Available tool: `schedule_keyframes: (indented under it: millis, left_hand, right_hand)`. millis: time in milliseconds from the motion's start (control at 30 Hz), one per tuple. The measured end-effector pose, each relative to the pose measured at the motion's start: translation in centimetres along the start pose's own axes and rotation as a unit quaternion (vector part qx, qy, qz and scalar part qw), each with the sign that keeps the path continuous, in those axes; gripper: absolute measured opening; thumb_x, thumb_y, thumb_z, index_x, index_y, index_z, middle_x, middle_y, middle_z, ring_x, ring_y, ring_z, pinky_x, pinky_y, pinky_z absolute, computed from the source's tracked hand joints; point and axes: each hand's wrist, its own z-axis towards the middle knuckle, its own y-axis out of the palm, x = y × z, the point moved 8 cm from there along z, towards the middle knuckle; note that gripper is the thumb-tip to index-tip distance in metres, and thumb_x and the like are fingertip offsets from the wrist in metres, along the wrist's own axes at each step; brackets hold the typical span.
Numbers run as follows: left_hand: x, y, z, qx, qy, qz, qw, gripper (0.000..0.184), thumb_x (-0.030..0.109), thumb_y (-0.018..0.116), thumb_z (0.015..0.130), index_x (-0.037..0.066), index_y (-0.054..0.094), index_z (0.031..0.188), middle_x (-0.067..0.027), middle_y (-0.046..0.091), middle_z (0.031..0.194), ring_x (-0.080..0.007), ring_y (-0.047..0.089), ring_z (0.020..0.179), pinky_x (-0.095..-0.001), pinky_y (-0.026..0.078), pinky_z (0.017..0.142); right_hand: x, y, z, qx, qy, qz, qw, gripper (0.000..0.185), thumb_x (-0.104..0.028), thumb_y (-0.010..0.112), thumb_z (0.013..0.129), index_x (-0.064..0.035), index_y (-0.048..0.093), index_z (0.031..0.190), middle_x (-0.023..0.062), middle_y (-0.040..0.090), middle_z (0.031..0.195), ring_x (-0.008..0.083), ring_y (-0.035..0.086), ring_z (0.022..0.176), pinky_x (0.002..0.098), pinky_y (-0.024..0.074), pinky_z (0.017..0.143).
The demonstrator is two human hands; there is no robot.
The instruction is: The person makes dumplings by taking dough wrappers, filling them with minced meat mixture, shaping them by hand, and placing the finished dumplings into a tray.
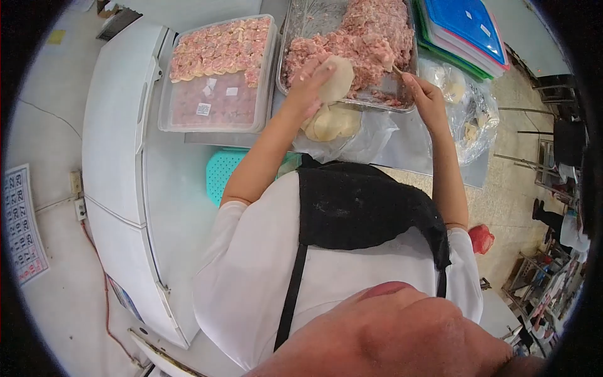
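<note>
White fridge (116, 132) stood left. Pale wall (56, 144) beside it had calendar (26, 226), outlet (80, 210), reddish-brown cable (105, 314). Beige floor (505, 210) showed right, cluttered racks (534, 276) along right edge. Lighting looked even.

At your twelve o'clock sits a shiny metal tray (312, 24); at one o'clock, a glossy plastic stack (461, 24); at eleven, a smooth, translucent plastic container (271, 78). Your apron (352, 207) is matt cloth.
</note>
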Motion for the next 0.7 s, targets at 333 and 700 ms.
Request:
schedule_keyframes:
  millis: [333, 700]
  left_hand:
    - [1.1, 2.2, 3.2, 0.038, -0.013, -0.309, 0.950, 0.066, 0.057, 0.036, 0.094, 0.000, 0.044, 0.126, -0.0148, 0.054, 0.119, -0.0320, 0.052, 0.113, -0.0484, 0.040, 0.101]
    - [2.3, 0.5, 3.2, 0.094, 0.038, -0.207, 0.973, 0.069, 0.064, 0.045, 0.087, 0.001, 0.051, 0.116, -0.0166, 0.054, 0.114, -0.0348, 0.050, 0.110, -0.0559, 0.037, 0.098]
  right_hand:
    - [-6.5, 3.6, -0.8, -0.046, -0.162, -0.287, 0.943, 0.027, -0.022, 0.056, 0.091, -0.0066, 0.063, 0.111, 0.0189, 0.064, 0.098, 0.0342, 0.064, 0.086, 0.0396, 0.0508, 0.074]
    - [-12.4, 3.3, -3.2, -0.068, -0.231, -0.463, 0.853, 0.027, -0.016, 0.049, 0.090, -0.0094, 0.056, 0.115, 0.0153, 0.061, 0.087, 0.0364, 0.063, 0.079, 0.0461, 0.0499, 0.066]
